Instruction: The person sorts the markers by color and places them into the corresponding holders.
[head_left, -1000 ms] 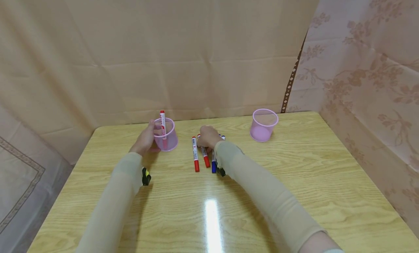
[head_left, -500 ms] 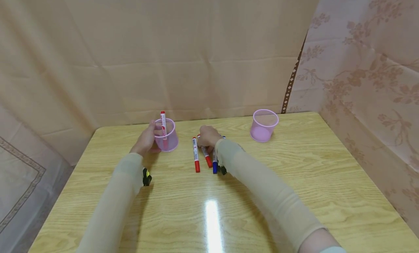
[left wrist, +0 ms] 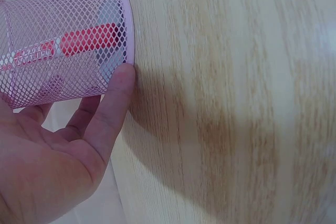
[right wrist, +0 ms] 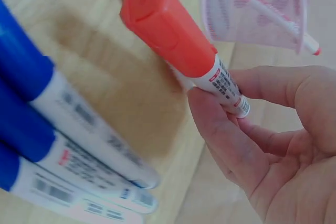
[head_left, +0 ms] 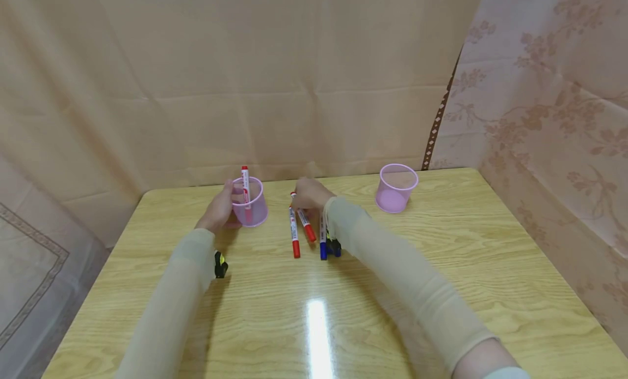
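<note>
At the back left of the table, a pink mesh pen holder point(head_left: 255, 212) stands upright with a red marker point(head_left: 245, 182) leaning inside it. My left hand point(head_left: 219, 209) holds the holder from its left side, one fingertip at the base rim in the left wrist view. Between thumb and fingers, my right hand point(head_left: 311, 196) pinches the white barrel of a second red marker point(right wrist: 173, 35), tilted with its red cap toward me. Another red marker point(head_left: 294, 234) lies just left of it. Three blue-capped markers point(right wrist: 79, 124) lie side by side near the right hand, partly hidden by the sleeve in the head view.
A second pink mesh pen holder point(head_left: 394, 193) stands at the back right. Wood-grain table point(head_left: 255, 313) reaches to a hanging beige cloth point(head_left: 294, 95) behind, with a floral cloth point(head_left: 554, 122) on the right side.
My right hand has shifted slightly away and left, bringing the pinched red marker with it and uncovering more of the blue markers. The left hand stays at the pen holder.
</note>
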`<state>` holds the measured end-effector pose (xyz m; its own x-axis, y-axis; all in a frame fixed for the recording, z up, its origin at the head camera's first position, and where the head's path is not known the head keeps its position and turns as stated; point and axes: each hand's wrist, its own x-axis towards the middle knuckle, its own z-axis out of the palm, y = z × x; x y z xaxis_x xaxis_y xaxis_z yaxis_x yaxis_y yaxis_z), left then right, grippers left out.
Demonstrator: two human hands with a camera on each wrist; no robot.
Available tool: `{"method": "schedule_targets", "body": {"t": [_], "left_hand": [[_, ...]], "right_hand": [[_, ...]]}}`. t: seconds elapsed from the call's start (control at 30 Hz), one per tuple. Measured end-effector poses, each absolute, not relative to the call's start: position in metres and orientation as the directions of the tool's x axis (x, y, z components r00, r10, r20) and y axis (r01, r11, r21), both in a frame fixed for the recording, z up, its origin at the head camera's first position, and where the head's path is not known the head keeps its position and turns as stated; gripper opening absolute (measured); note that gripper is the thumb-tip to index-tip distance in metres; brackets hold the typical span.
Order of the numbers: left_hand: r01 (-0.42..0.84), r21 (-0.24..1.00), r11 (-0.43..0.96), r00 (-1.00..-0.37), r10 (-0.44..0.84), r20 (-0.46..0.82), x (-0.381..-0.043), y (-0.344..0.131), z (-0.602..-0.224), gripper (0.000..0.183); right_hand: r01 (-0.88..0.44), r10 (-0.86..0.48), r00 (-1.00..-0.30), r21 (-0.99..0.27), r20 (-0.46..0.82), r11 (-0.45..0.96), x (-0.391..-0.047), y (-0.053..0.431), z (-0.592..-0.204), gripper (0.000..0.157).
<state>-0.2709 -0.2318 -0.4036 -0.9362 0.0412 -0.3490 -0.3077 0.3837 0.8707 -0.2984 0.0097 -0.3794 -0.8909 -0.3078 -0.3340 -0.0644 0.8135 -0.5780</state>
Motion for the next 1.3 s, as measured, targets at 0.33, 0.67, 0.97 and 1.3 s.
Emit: {"method": "schedule_targets", "body": {"t": [0.33, 0.67, 0.97, 1.3], "left_hand": [[-0.288, 0.889, 0.355, -0.944, 0.053, -0.326, -0.272, -0.233, -0.407, 0.085], [-0.296, 0.887, 0.354, -0.942, 0.048, -0.333, -0.271, -0.231, -0.403, 0.085], [-0.291, 0.886, 0.361, -0.942, 0.052, -0.330, -0.270, -0.231, -0.403, 0.084], [-0.297, 0.882, 0.365, -0.940, 0.049, -0.337, -0.270, -0.231, -0.402, 0.083]], "right_hand": [[-0.040, -0.390, -0.853, -0.702, -0.346, 0.711, -0.295, 0.000, -0.349, 0.011], [-0.043, -0.444, -0.830, -0.755, -0.338, 0.655, -0.294, -0.008, -0.325, 0.009], [-0.001, -0.477, -0.814, -0.820, -0.332, 0.573, -0.293, -0.015, -0.315, 0.025], [0.055, -0.525, -0.791, -0.892, -0.313, 0.448, -0.293, -0.020, -0.310, 0.034]]}}
